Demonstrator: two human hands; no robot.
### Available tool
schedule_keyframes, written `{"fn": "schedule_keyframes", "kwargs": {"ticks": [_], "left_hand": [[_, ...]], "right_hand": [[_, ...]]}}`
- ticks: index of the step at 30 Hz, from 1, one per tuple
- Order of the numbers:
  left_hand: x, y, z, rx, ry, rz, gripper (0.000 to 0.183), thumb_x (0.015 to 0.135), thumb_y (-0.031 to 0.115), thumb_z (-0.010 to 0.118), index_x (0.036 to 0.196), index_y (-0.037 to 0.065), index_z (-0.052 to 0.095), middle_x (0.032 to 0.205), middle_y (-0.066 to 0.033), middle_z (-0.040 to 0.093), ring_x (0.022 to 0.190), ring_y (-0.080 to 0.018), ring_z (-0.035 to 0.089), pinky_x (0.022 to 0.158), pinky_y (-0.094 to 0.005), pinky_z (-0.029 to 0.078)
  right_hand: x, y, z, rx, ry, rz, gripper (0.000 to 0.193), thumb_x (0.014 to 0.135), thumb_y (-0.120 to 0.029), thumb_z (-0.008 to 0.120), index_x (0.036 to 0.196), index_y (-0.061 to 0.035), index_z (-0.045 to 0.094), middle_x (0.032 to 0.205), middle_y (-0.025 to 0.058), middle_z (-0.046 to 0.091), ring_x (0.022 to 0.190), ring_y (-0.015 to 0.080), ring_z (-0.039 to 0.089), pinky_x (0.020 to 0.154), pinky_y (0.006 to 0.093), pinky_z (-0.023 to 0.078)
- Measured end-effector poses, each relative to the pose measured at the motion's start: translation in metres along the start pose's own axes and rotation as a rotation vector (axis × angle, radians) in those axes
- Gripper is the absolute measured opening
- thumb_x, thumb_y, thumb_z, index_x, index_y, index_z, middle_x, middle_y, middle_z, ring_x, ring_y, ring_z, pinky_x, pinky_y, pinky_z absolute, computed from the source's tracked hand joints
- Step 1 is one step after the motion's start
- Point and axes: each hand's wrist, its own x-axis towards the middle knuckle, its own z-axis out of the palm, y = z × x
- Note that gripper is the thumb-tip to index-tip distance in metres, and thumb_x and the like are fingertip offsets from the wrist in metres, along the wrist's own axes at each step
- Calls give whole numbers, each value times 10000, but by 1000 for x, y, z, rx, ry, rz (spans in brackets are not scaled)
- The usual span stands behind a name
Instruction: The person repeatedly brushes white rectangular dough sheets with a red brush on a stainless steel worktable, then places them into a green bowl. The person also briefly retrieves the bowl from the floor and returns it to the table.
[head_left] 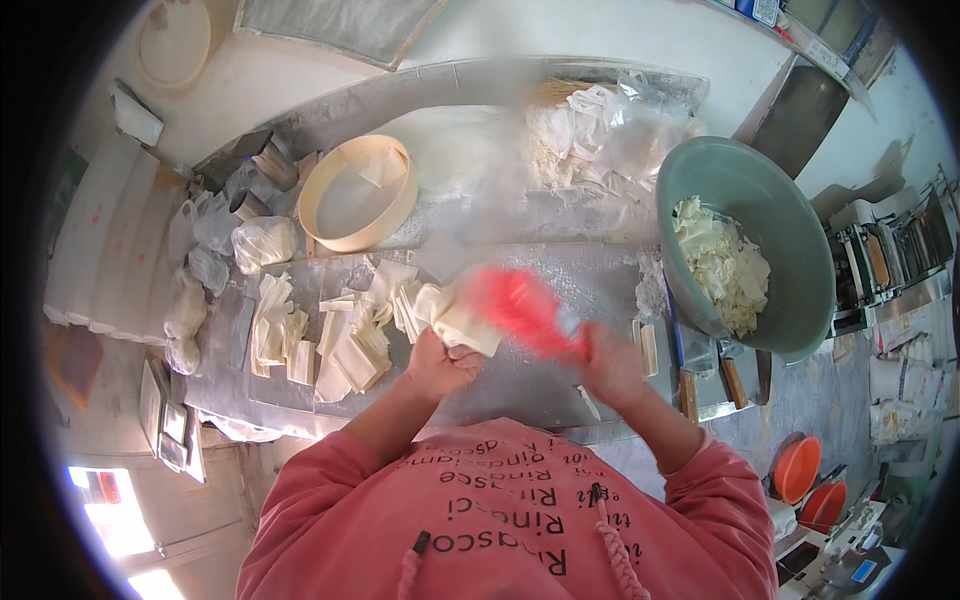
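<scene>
My left hand [445,365] is closed round the near end of a pale folded stack of dough sheets [462,318] and tilts it up over the metal worktop [560,395]. A bright red thing [518,308], too smeared by motion to name its kind, reaches from my closed right hand [607,368] toward that stack. The red thing overlaps the stack's right edge; whether they touch I cannot tell. Left of my left hand, more folded dough sheets [352,352] lie in loose piles, several leaning on one another.
A round wooden sieve [405,205] stands behind the piles, near tied plastic bags [265,242]. At the right, a large green basin [800,235] holds pale dough scraps [735,275]. Wooden-handled knives [735,384] lie at the front right edge. White cloth [575,125] is heaped at the back.
</scene>
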Motion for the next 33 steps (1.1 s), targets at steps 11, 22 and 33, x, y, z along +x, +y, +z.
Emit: {"fn": "schedule_keyframes", "kwargs": {"ticks": [11, 22, 33], "left_hand": [[11, -11, -3, -77, -25, -114, 226, 812, 199, 570, 1008, 90, 585, 842, -27, 576, 703, -158, 546, 597, -304, 427], [45, -4, -2, -168, 166, -810, 305, 930, 303, 422, 1176, 182, 556, 891, 49, 609, 678, -61, 527, 464, -226, 368], [188, 158, 61, -213, -216, -237, 426, 882, 348, 556, 1182, 55, 478, 990, -96, 582, 842, -161, 566, 641, -309, 480]], "right_hand": [[6, -2, -6, -23, -137, -161, 344, 834, -384, 582, 1007, -99, 501, 853, 129, 624, 705, 349, 631, 610, 452, 494], [-10, 24, -7, -240, -84, 270, 377, 845, -420, 554, 996, -88, 461, 852, 165, 628, 722, 365, 635, 632, 480, 499], [-85, 25, 21, 128, -256, 306, 476, 817, -481, 567, 1019, -61, 470, 857, 181, 646, 781, 391, 629, 676, 483, 494]]}}
